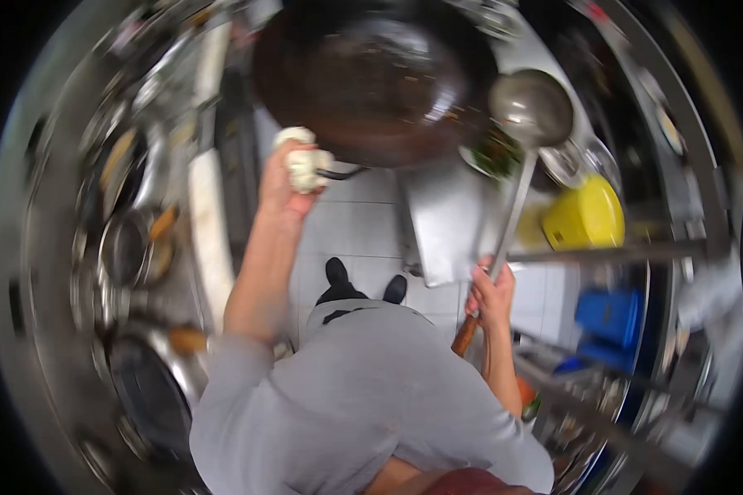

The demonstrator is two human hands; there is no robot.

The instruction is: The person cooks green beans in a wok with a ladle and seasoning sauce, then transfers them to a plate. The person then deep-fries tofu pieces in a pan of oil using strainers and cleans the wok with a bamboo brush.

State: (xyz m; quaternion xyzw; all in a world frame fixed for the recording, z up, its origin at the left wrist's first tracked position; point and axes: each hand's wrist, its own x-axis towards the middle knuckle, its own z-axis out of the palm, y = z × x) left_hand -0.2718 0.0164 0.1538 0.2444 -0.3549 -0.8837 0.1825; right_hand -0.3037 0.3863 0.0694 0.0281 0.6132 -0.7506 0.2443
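A large dark wok (pixel 371 82) fills the top middle of the view, with a few food bits in it. My left hand (pixel 282 186) is closed on a pale bunched cloth (pixel 304 165), which is wrapped around the wok's handle (pixel 343 174). My right hand (pixel 493 297) grips the long shaft of a metal ladle (pixel 516 202), just above its wooden end. The ladle's round bowl (pixel 532 107) hangs at the wok's right side, over the counter, beside a plate of green vegetables (pixel 497 154).
A steel counter (pixel 447 223) lies between the wok and my right hand. A yellow container (pixel 584 214) stands right of the ladle, blue bins (pixel 607 320) sit lower right, and several pans, one a dark pan (pixel 144 388), line the left. Tiled floor (pixel 351 223) shows below the wok.
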